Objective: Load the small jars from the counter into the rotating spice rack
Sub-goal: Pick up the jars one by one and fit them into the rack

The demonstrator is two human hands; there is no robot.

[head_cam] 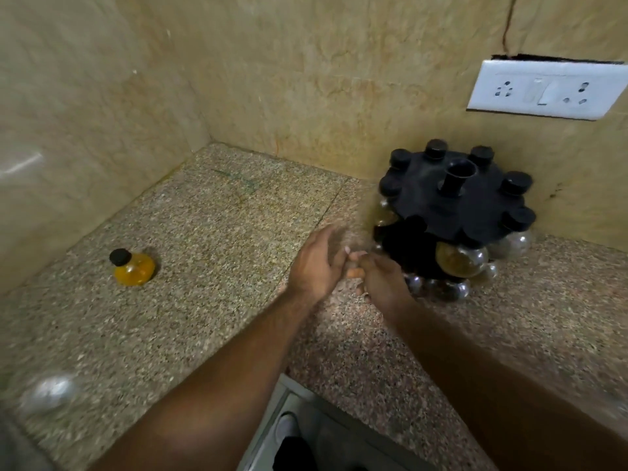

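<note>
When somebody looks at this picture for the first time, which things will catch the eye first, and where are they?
The black spice rack, ringed with round glass jars, stands at the right, close to the back wall. A lone yellow jar with a black cap sits far left on the speckled counter. Between them, the left hand and right hand come close together beside the rack, blurred.

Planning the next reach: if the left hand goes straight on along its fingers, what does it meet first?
The left hand would probably meet the rotating spice rack, on the side facing it; blur leaves depth unclear.
</note>
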